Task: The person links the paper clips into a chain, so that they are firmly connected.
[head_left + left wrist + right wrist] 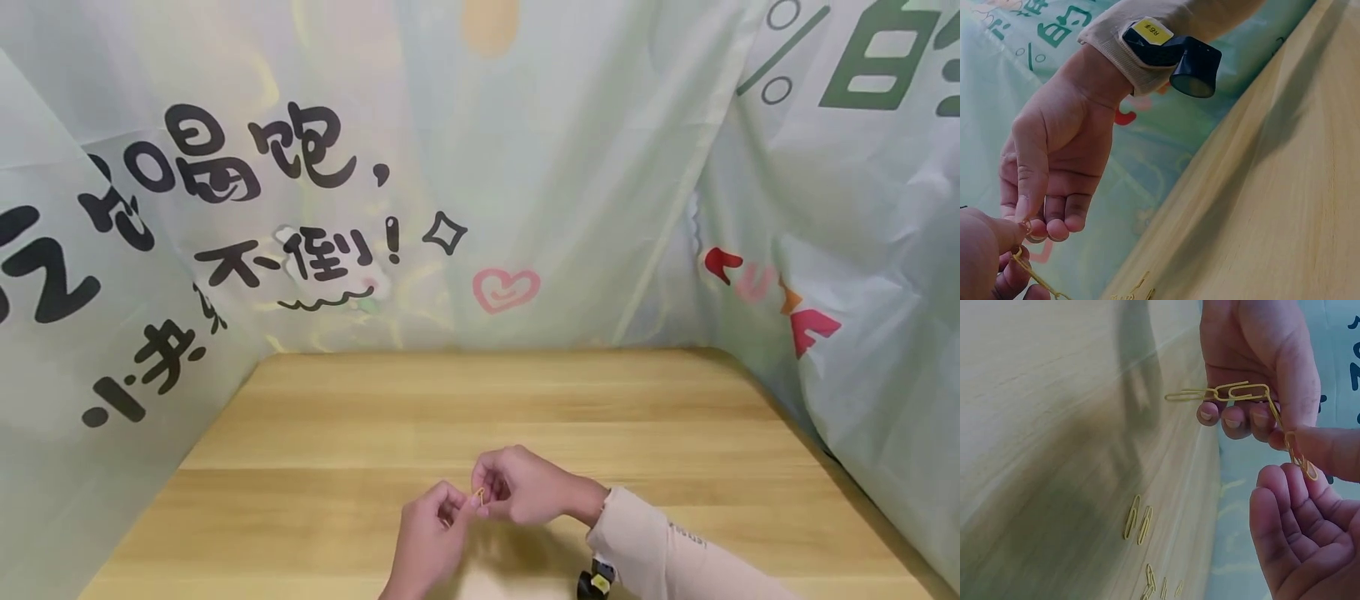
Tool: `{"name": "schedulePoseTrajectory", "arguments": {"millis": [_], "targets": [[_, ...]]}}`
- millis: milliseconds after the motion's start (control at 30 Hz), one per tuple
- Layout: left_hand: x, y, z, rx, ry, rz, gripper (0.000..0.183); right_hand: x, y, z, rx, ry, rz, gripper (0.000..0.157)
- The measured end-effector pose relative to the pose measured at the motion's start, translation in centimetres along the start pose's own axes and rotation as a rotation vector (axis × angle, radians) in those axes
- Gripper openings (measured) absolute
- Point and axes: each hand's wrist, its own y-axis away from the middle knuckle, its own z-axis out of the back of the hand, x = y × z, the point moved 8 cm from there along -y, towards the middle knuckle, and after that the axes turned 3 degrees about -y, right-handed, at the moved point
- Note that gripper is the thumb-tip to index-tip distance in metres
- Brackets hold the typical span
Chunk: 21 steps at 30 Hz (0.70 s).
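Yellow paperclip chain [1250, 397] | right-wrist view: sideways, end bending down | grip: left hand [433, 532], right hand [529, 487] pinching it

A person's left hand [431, 529] and right hand [528, 487] come close together above the table [480, 400], thumbs pinched against fingers. The right forearm [697, 554], sleeved to the wrist [588, 498], slants across the table's right half.

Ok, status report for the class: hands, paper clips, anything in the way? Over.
Left hand and right hand pinching the paper clip chain near one end. More paper clips on the table. Nothing seen blocking the hands.
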Motion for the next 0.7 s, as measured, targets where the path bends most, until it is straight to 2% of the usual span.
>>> {"name": "schedulePoseTrajectory", "arguments": {"millis": [233,500,700], "targets": [[0.6,0.2,-0.2,0.003,0.036,0.052,0.021,-0.1,0.0,-0.2,-0.009,0.034,-0.008,0.024],[0.8,0.3,-0.2,0.003,0.059,0.059,0.02,0.3,0.2,0.2,-0.007,0.099,-0.005,0.023],[0.9,0.3,-0.2,0.013,0.053,0.066,0.019,0.4,0.7,1.6,-0.087,0.073,-0.009,0.017]]}}
